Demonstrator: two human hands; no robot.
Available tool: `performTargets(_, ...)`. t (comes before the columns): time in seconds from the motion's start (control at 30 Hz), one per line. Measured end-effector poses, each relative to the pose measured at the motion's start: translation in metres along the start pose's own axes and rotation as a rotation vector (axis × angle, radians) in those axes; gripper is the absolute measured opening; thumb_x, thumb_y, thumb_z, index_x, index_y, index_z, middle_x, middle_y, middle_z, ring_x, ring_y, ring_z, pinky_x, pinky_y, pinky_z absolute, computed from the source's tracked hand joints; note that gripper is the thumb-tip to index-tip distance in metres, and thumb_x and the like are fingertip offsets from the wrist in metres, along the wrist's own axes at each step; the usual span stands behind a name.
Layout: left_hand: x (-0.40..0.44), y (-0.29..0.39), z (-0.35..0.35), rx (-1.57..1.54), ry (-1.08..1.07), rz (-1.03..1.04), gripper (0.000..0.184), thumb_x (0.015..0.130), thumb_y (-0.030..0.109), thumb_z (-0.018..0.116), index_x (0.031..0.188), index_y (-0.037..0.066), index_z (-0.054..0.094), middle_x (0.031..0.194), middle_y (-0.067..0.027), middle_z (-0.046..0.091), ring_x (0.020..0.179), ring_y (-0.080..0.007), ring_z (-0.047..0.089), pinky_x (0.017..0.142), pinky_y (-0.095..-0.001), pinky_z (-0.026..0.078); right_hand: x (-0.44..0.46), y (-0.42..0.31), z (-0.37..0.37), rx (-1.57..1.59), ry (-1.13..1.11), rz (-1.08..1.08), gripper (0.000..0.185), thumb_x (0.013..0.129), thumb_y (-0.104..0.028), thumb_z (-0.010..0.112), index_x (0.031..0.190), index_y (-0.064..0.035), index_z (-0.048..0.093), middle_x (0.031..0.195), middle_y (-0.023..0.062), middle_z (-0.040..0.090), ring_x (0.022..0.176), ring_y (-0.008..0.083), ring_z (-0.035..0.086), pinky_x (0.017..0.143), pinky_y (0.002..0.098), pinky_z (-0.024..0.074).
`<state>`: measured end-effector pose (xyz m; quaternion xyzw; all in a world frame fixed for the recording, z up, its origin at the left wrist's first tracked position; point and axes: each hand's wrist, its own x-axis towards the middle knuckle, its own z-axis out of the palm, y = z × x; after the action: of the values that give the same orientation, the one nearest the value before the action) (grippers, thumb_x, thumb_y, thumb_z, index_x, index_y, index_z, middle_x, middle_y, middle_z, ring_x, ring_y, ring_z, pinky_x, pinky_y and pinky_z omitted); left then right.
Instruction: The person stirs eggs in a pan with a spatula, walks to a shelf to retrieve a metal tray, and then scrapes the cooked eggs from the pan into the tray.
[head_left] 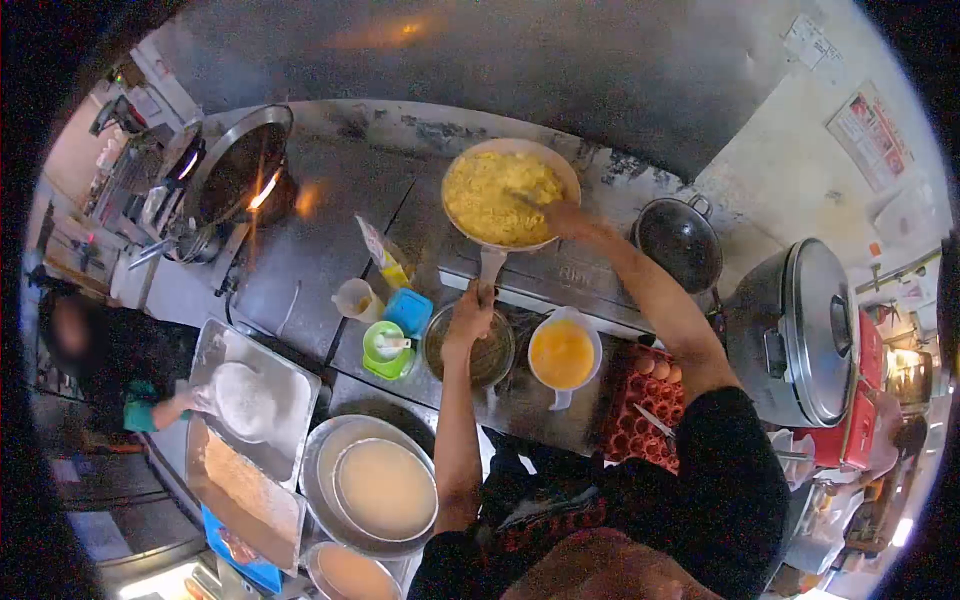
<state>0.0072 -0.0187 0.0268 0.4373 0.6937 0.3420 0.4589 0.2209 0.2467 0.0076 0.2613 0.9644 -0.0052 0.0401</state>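
A light-coloured frying pan [491,262] full of yellow scrambled egg [490,195] sits on the burner at the back of the counter. My left hand [468,322] is wrapped round its handle. Over the pan's right side, my right hand [572,221] grips a grey cooking utensil [527,200] whose end lies in the egg; its exact kind is hard to make out. Below the pan, to the right of my left forearm, stands a white jug [562,354] of beaten egg. A round metal-rimmed vessel [490,352] is partly covered by my left wrist.
Left are a green tub [386,352], a blue container [408,312] and a wok [240,165] near a flame. A co-worker's hand [180,405] is over a floury metal tray [300,385]. Right are a red egg tray [640,410], a dark pan [678,245] and a large lidded pot [800,335].
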Motion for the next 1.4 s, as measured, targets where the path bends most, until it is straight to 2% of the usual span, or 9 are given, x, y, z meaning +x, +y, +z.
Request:
performTargets(0.17, 0.017, -0.036, 0.007, 0.164, 0.023, 0.313, 0.039, 0.093, 0.033, 0.045, 0.117, 0.002, 0.045, 0.059, -0.0147, 0.056, 0.041, -0.0246, 0.055, 0.037, -0.0368, 0.044, -0.037, 0.031, -0.075, 0.288, -0.202, 0.159, 0.029, 0.091, -0.027, 0.044, 0.099, -0.0087, 0.065, 0.074, 0.0165, 0.063, 0.067, 0.0245, 0.061, 0.060, 0.0402, 0.0484)
performTargets(0.33, 0.009, -0.016, 0.001, 0.009, -0.038, 0.058, 0.041, 0.092, 0.032, 0.046, 0.122, 0.003, 0.042, 0.059, -0.0148, 0.057, 0.041, -0.0241, 0.055, 0.038, -0.0365, 0.045, -0.060, -0.049, -0.212, 0.297, -0.691, 0.443, 0.027, 0.088, -0.031, 0.048, 0.103, -0.0160, 0.065, 0.056, 0.0020, 0.051, 0.045, 0.0140, 0.049, 0.038, 0.0320, 0.0374)
performTargets(0.5, 0.001, 0.002, -0.002, 0.048, -0.007, 0.008, 0.034, 0.093, 0.032, 0.047, 0.122, 0.013, 0.046, 0.056, -0.0061, 0.051, 0.039, -0.0162, 0.047, 0.036, -0.0335, 0.039, -0.020, -0.024, -0.043, 0.942, -0.549, 0.283, 0.037, 0.085, -0.025, 0.054, 0.120, -0.0148, 0.055, 0.059, -0.0029, 0.049, 0.045, 0.0098, 0.048, 0.035, 0.0277, 0.0371)
performTargets(0.8, 0.006, -0.011, 0.001, -0.004, -0.057, 0.107, 0.034, 0.095, 0.033, 0.043, 0.112, 0.004, 0.046, 0.054, -0.0094, 0.051, 0.039, -0.0196, 0.051, 0.035, -0.0348, 0.040, 0.006, -0.127, -0.014, 1.630, 0.271, 0.473, 0.021, 0.082, -0.028, 0.059, 0.082, -0.0075, 0.055, 0.049, -0.0004, 0.042, 0.038, 0.0101, 0.038, 0.035, 0.0268, 0.0296)
performTargets(0.9, 0.021, -0.038, 0.008, 0.143, 0.034, 0.292, 0.037, 0.094, 0.034, 0.043, 0.112, 0.002, 0.046, 0.056, -0.0110, 0.054, 0.043, -0.0232, 0.055, 0.036, -0.0362, 0.042, -0.014, -0.106, 0.008, 1.906, 0.409, 0.186, 0.022, 0.085, -0.027, 0.058, 0.079, -0.0061, 0.055, 0.050, 0.0009, 0.045, 0.036, 0.0107, 0.038, 0.034, 0.0256, 0.0296)
performTargets(1.03, 0.016, -0.041, 0.009, 0.117, 0.025, 0.350, 0.038, 0.094, 0.035, 0.043, 0.112, 0.002, 0.047, 0.058, -0.0129, 0.055, 0.044, -0.0253, 0.056, 0.038, -0.0370, 0.044, -0.044, -0.062, 0.008, 1.706, 0.398, 0.561, 0.023, 0.086, -0.028, 0.058, 0.077, -0.0061, 0.056, 0.051, 0.0025, 0.049, 0.036, 0.0122, 0.042, 0.033, 0.0256, 0.0314)
performTargets(1.2, 0.028, -0.055, 0.008, 0.175, 0.070, 0.577, 0.037, 0.093, 0.035, 0.044, 0.111, 0.003, 0.047, 0.059, -0.0136, 0.055, 0.045, -0.0254, 0.057, 0.039, -0.0370, 0.045, -0.058, -0.047, -0.051, 1.528, 0.392, 0.393, 0.021, 0.084, -0.020, 0.054, 0.085, -0.0008, 0.061, 0.057, 0.0068, 0.057, 0.039, 0.0171, 0.049, 0.033, 0.0305, 0.0360)
performTargets(1.3, 0.018, -0.033, 0.006, 0.094, -0.024, 0.232, 0.037, 0.093, 0.035, 0.045, 0.112, 0.003, 0.047, 0.060, -0.0129, 0.055, 0.045, -0.0240, 0.057, 0.039, -0.0360, 0.045, 0.021, -0.021, 0.012, 0.624, -0.197, 0.753, 0.027, 0.084, -0.020, 0.051, 0.091, 0.0037, 0.062, 0.063, 0.0107, 0.062, 0.044, 0.0211, 0.055, 0.036, 0.0351, 0.0423)
performTargets(1.4, 0.015, -0.017, 0.003, 0.036, -0.037, 0.043, 0.038, 0.093, 0.034, 0.046, 0.113, 0.003, 0.047, 0.060, -0.0123, 0.054, 0.044, -0.0235, 0.056, 0.038, -0.0357, 0.044, 0.025, -0.049, 0.000, 0.351, -0.129, 0.469, 0.028, 0.084, -0.022, 0.051, 0.091, 0.0022, 0.063, 0.064, 0.0121, 0.063, 0.047, 0.0223, 0.058, 0.040, 0.0362, 0.0449)
